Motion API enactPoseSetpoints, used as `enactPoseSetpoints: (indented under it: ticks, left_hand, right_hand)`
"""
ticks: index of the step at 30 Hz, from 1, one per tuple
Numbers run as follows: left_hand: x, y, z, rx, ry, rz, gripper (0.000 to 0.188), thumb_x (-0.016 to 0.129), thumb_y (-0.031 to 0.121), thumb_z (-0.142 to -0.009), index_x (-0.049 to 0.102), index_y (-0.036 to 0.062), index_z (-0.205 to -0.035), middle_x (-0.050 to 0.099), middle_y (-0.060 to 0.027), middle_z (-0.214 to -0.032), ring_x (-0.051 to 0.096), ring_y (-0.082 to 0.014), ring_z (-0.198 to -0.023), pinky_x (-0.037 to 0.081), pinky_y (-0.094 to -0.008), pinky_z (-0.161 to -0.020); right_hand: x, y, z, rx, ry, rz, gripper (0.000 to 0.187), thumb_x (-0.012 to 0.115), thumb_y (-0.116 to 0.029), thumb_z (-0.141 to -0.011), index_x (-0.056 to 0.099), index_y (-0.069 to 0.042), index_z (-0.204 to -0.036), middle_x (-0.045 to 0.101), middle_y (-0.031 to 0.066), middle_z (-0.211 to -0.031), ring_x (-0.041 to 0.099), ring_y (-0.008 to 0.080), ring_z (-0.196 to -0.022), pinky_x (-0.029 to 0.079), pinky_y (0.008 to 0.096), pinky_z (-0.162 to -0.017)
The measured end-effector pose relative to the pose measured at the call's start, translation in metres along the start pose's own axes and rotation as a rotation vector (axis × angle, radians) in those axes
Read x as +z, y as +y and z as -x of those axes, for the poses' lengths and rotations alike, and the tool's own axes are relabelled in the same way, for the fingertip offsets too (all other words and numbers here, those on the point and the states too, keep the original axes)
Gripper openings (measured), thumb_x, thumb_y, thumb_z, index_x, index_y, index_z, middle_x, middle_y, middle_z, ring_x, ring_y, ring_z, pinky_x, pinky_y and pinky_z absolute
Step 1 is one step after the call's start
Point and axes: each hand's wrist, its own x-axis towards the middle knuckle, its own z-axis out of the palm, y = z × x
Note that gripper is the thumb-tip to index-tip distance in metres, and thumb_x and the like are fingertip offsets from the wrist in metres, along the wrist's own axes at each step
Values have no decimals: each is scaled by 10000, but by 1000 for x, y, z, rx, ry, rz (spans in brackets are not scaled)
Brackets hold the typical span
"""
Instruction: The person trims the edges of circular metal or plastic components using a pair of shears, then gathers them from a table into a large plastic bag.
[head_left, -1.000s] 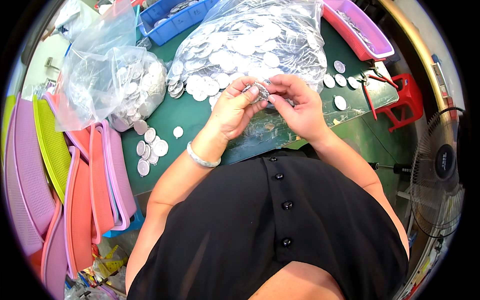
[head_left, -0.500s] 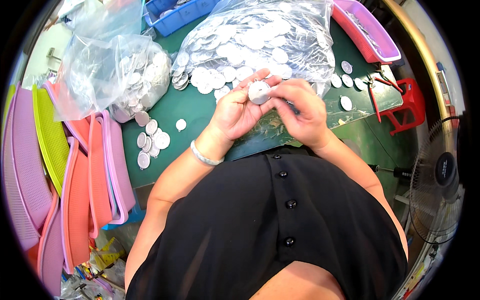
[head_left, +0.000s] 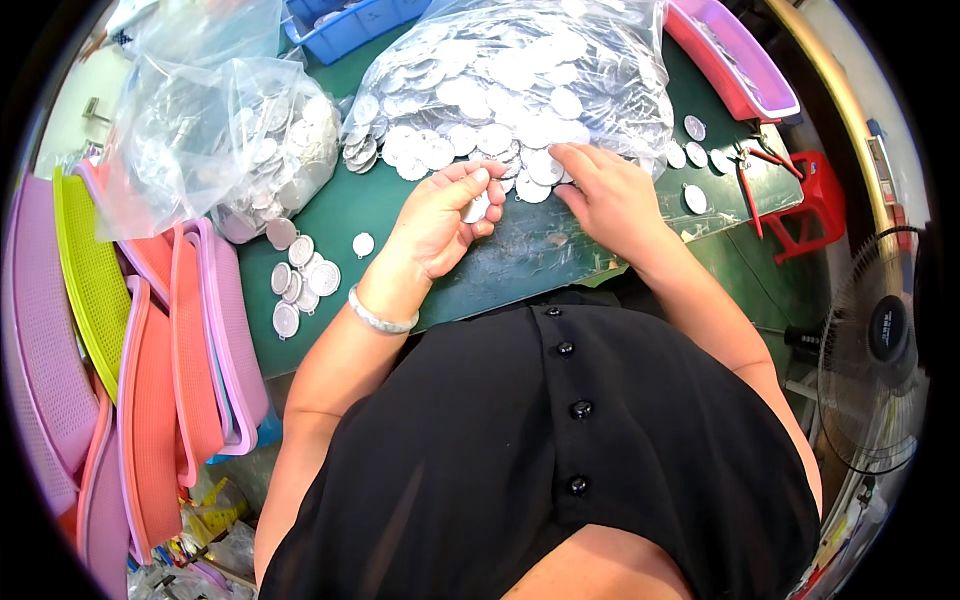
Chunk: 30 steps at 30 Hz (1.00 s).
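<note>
My left hand (head_left: 432, 222) is closed around a round silver metal pendant (head_left: 476, 207), partly covered by the fingers. My right hand (head_left: 618, 203) reaches to the front of a heap of similar loose pendants (head_left: 543, 167). Its thumb and forefinger are apart beside the pendants, and I see nothing held between them. Behind both hands lies a large clear plastic bag (head_left: 610, 95) full of these discs, spilling onto the green table (head_left: 480, 285). To the left, several pendants (head_left: 303, 272) lie in a small group, with a single pendant (head_left: 363, 244) beside them.
A second clear bag of discs (head_left: 265, 150) stands at the left, by stacked purple, orange and green plastic baskets (head_left: 150, 400). At the back are a blue bin (head_left: 355, 32) and a pink basket (head_left: 735, 60). Red-handled pliers (head_left: 750, 200), a red stool (head_left: 820, 205) and a fan (head_left: 880, 340) are at the right.
My hands have separated. The left moved slightly left, its fingers curling over the pendant. The right let go of that pendant and moved up to the heap by the bag.
</note>
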Motion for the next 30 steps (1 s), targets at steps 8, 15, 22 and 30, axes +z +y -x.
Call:
enactPoseSetpoints:
  ticks: [8, 15, 22, 30]
  left_hand:
    - [3, 3, -10, -57, 51, -169, 221, 501, 187, -880, 544, 20, -1020, 568, -41, -770, 516, -109, -627, 391, -185, -497]
    - [3, -5, -10, -110, -15, -97, 256, 532, 183, -866, 540, 27, -1069, 606, -66, -853, 560, -126, -666, 438, -208, -534]
    - [-4, -9, -5, 56, 65, -72, 374, 571, 41, -802, 504, 76, -1168, 596, -38, -933, 585, -127, -755, 467, -221, -590]
    - [-4, -8, -2, 60, 102, -43, 346, 569, 21, -789, 512, 68, -1127, 596, -45, -925, 594, -138, -779, 480, -245, -600]
  right_hand:
    - [10, 1, -10, -121, 62, 45, 245, 638, -95, -679, 556, -77, -909, 589, 29, -790, 553, 212, -711, 451, 332, -611]
    - [15, -14, -6, -283, 174, -237, 221, 614, -28, -684, 573, -57, -899, 589, 59, -787, 560, 237, -722, 464, 327, -618]
    - [12, -6, -8, -137, 142, -164, 329, 668, -57, -642, 571, -59, -956, 583, 61, -905, 542, 246, -830, 438, 353, -707]
    - [17, -11, -7, -91, 36, 39, 419, 687, -149, -643, 541, -68, -1027, 567, 57, -981, 500, 237, -922, 377, 360, -783]
